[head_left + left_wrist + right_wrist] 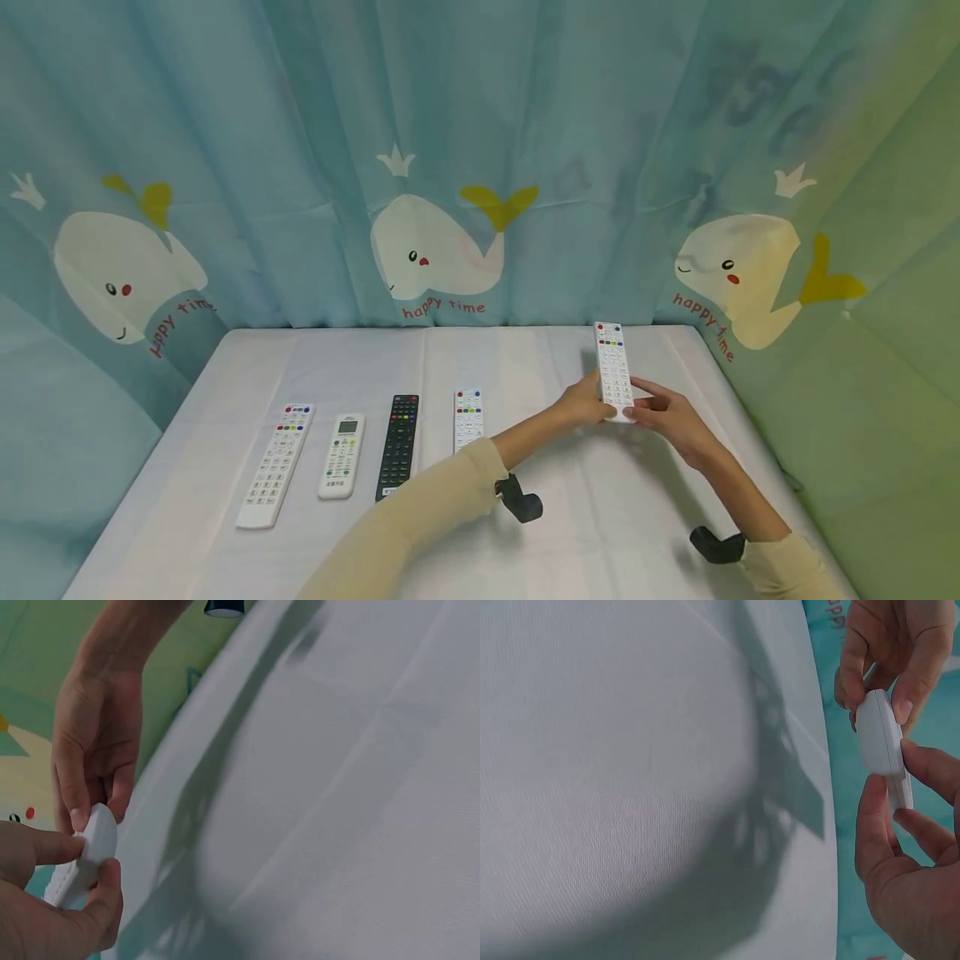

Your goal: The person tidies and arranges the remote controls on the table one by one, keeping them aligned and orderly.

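A white remote control (pixel 614 367) with coloured buttons near its top is held up off the far right part of the table, button face toward the head camera. My left hand (pixel 583 402) pinches it at the lower left edge. On the opposite side, the thumb and fingers of my right hand (pixel 675 423) grip its lower right corner. In the right wrist view, the smooth end of the remote control (pixel 881 735) shows between both hands' fingertips. The left wrist view has my left hand (pixel 64 915) with thumb and fingers on either side of it.
On the white-covered table (pixel 577 533) lie a long white remote (pixel 275 467), a small white remote with a screen (pixel 342 457), a black remote (pixel 398 446) and another white remote (pixel 468 417), partly behind my left sleeve. Whale-print curtains (pixel 585 167) enclose the table's back and sides.
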A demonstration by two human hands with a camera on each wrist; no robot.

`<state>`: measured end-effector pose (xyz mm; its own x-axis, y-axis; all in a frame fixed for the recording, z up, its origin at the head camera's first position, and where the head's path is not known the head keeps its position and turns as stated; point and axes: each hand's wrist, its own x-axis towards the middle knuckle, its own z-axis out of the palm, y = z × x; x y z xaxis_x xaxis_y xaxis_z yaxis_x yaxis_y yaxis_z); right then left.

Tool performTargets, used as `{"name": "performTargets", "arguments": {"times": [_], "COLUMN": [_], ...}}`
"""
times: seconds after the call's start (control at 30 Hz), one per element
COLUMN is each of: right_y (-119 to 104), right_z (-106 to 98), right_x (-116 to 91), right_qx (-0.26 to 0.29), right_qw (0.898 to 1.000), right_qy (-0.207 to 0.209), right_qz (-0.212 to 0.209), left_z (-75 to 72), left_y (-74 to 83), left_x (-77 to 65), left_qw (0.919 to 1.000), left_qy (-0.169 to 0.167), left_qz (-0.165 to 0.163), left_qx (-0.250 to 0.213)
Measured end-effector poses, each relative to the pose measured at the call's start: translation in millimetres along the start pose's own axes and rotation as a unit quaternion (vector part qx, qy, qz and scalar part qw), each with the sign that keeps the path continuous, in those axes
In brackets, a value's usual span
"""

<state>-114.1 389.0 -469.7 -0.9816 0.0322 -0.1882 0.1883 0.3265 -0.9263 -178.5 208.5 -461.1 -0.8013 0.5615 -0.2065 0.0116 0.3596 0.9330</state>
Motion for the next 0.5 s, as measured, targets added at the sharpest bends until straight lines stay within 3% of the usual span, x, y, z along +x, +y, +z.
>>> {"name": "performTargets", "arguments": {"times": [0.27, 0.5], "right_y": [-9.3, -16.3], "right_z": [13.6, 25.3], "right_x": [-6.2, -10.1], "right_qx": [0.011, 0.006], "right_qw": [1.000, 1.000], "right_qy": [-0.003, -0.006], "right_qz": [-0.003, -0.004], "left_z": [-11.0, -19.6], "left_y": [-4.7, -8.6], "left_x": [-10.8, -22.9], "left_qw": [0.9999, 0.9999], "left_qy": [-0.003, -0.004], "left_qz": [0.008, -0.011], "left_qx": [0.013, 0.009]}}
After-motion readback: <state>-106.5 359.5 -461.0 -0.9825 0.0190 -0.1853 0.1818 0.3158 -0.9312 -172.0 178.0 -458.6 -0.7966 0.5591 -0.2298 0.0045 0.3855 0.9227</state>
